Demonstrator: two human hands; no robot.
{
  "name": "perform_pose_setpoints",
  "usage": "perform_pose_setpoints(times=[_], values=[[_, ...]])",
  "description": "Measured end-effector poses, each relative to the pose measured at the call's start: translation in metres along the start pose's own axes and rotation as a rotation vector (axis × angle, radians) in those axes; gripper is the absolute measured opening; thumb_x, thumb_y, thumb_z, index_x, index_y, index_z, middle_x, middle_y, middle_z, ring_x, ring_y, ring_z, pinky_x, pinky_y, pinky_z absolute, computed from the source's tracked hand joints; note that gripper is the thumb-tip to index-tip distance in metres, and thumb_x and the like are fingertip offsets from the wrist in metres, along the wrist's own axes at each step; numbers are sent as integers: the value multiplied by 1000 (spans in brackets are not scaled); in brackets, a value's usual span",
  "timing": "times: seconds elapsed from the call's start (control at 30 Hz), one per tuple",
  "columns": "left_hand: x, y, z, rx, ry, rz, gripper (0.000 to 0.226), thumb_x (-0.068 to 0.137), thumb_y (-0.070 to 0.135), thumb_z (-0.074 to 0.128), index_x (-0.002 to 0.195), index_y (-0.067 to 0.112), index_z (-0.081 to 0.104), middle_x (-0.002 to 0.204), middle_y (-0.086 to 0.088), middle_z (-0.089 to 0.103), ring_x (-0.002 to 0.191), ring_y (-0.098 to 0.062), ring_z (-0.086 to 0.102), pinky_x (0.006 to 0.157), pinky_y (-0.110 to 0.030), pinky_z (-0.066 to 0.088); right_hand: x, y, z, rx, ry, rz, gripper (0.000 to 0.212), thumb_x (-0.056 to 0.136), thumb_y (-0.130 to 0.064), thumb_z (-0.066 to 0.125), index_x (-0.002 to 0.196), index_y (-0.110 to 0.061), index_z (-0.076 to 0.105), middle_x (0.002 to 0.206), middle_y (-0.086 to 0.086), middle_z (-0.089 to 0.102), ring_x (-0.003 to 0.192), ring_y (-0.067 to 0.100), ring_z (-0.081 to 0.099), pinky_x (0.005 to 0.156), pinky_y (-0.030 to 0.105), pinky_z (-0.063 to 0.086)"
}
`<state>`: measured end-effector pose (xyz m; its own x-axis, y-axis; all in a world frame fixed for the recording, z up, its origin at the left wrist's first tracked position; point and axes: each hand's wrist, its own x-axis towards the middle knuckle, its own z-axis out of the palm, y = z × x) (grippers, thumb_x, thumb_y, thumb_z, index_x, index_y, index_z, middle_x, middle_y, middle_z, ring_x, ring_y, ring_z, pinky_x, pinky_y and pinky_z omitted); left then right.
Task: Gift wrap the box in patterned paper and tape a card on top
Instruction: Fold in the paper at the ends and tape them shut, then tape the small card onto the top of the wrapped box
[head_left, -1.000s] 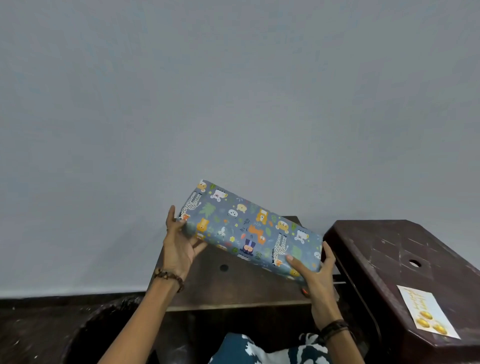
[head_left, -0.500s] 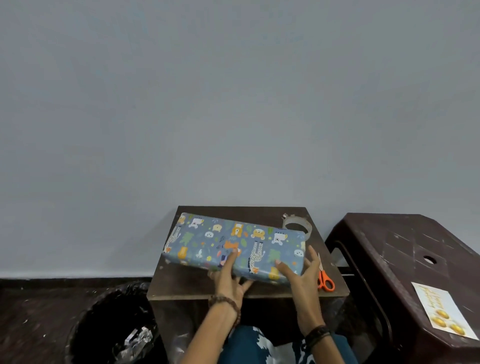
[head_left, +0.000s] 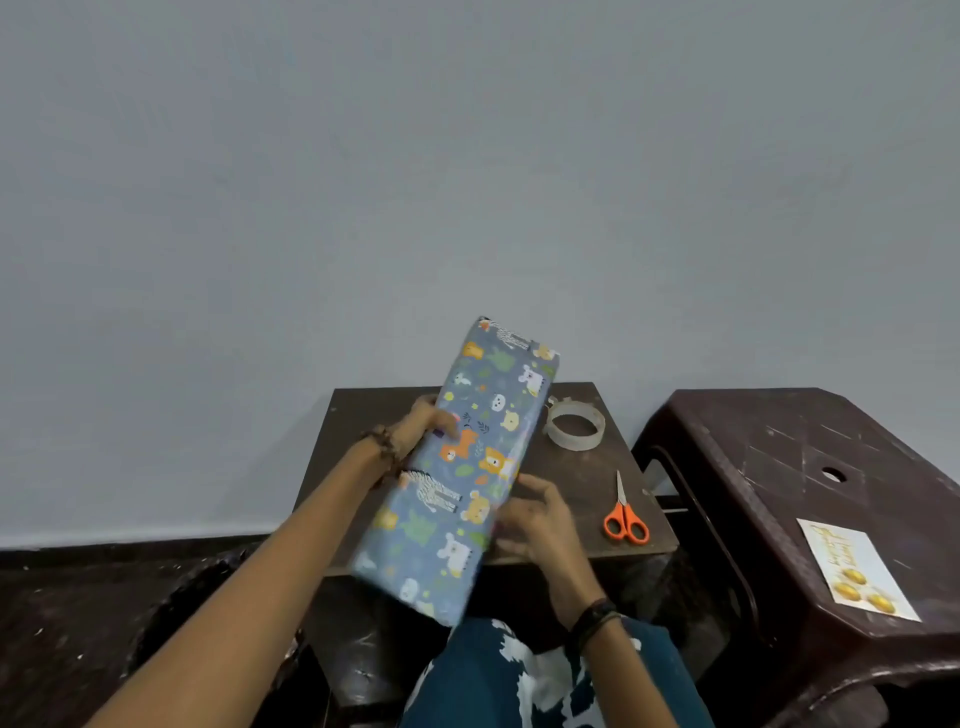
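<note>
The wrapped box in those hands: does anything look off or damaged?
Nothing looks damaged. The blue animal-patterned wrapped box is held tilted above the small dark wooden table by the left hand and right hand; its visible paper looks smooth and untorn.

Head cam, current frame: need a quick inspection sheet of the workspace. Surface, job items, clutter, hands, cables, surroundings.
Surface: small dark wooden table, scuffed, against the wall.
Job's things: wrapped box in blue animal-print paper, held above the table, long axis pointing away from the person; card lies on the brown plastic stool, not yet taped on.
Clutter: tape roll and orange scissors on the table, right of the box.
Grippers: left hand grips the box's left edge; right hand holds its right edge.
Cables: nothing seen.
Surroundings: plain grey wall; dark bin at lower left.
</note>
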<state>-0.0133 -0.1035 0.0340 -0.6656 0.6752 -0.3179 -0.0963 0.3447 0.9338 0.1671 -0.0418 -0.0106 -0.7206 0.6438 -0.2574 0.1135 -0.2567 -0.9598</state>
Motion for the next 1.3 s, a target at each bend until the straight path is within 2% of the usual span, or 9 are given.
perform_pose_setpoints(times=[0.2,0.37,0.5,0.6,0.67,0.8,1.03,1.1,1.3], values=[[10,7,14,796,107,128,52,84,70,34,76,23,53,99,-8,59,97,-28,56,88,-36,42,-17,40,23,70,-82,16,39,81,-18,71,109,-18,44,98,0,67,96,14,64,81,32,52],[17,-9,9,949,-198,79,52,91,60,30,76,18,57,88,-7,54,88,-25,52,83,-32,38,-18,52,-4,-500,252,-427,18,84,-33,67,74,-23,56,84,-9,60,78,4,59,69,22,48],[30,-17,20,1030,-298,146,58,88,65,30,98,18,63,95,3,61,97,-20,56,81,-29,39,-9,44,-19,-742,529,-719,17,83,-38,59,79,-22,53,83,-14,50,74,6,49,59,15,40],[36,-16,32,1156,-352,155,60,89,64,27,126,25,55,130,3,54,119,-20,49,95,-35,36,0,49,-24,-827,521,-721,20,82,-39,55,91,-21,58,90,-12,55,83,6,44,68,24,44],[42,-18,36,1216,-358,193,59,91,62,26,123,23,57,124,1,56,115,-20,51,93,-36,39,5,55,-23,-902,465,-679,24,83,-41,49,95,-22,60,93,-8,60,84,11,48,72,29,44],[49,-32,44,1166,-309,323,47,97,49,27,123,23,55,99,2,45,102,-18,52,87,-35,43,13,50,-18,-933,419,-657,29,85,-41,44,97,-22,63,94,-7,62,86,12,48,74,29,41],[46,-41,58,1279,-150,539,37,100,34,26,122,18,51,111,-6,47,104,-22,50,79,-36,42,85,-5,-44,-842,437,-631,13,88,-22,56,82,-20,68,92,-2,66,93,19,53,76,35,46],[49,-34,72,1255,-103,586,33,100,32,29,121,17,51,114,-6,48,108,-23,48,80,-36,40,123,-23,-56,-995,411,-620,19,86,-20,51,74,-20,66,90,0,66,95,24,57,76,38,45],[61,-30,102,714,-56,482,25,93,23,46,111,15,62,109,-6,61,106,-21,54,88,-40,47,204,-56,-73,-1648,286,-488,35,91,-7,48,122,-21,59,136,7,41,125,31,31,97,40,28]])
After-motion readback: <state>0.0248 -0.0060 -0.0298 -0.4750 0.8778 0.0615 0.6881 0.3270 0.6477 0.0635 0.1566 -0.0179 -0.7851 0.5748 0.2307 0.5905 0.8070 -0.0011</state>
